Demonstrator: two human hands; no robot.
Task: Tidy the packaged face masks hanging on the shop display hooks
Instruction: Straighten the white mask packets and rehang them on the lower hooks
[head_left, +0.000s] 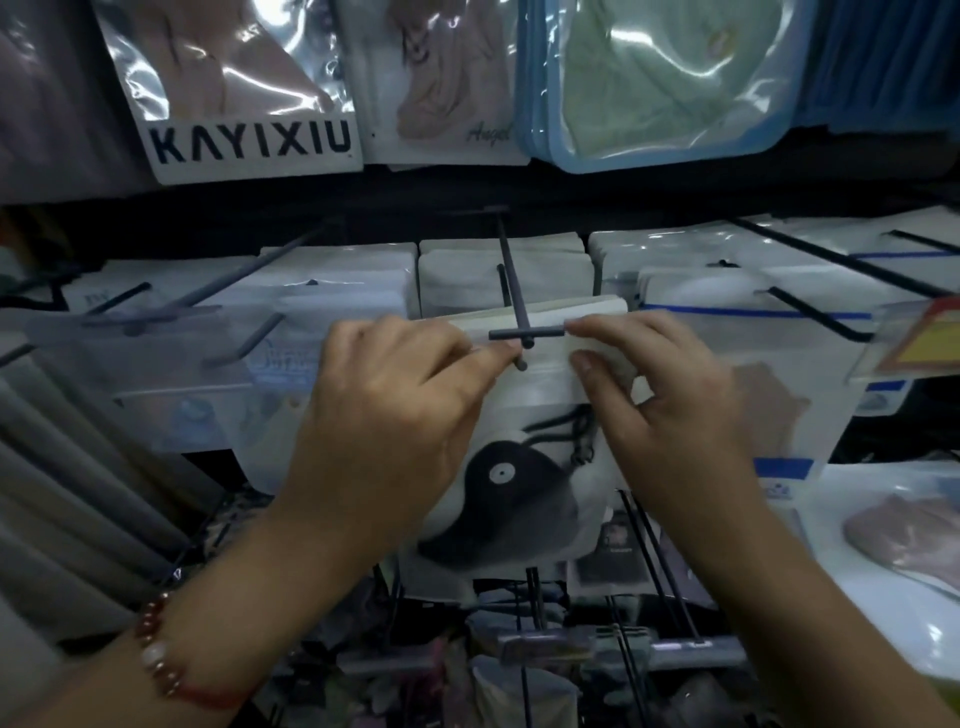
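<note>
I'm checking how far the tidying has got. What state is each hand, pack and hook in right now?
Left hand: pinching the front pack's top edge, left of the hook tip.
Right hand: pinching the same top edge, right of the hook tip.
Black-and-white mask pack: hanging at the front of its hook, held by both hands.
Centre hook: loaded with packs; its crossbar tip shows between the hands.
Left hooks: front ends bare, packs further back.

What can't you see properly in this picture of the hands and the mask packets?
Head view:
- Mask packet: left hand and right hand cover its sides.
- Hook: whether it passes through the packet's top; too blurred.
- Yellow price tag: cut off at the right edge.
</note>
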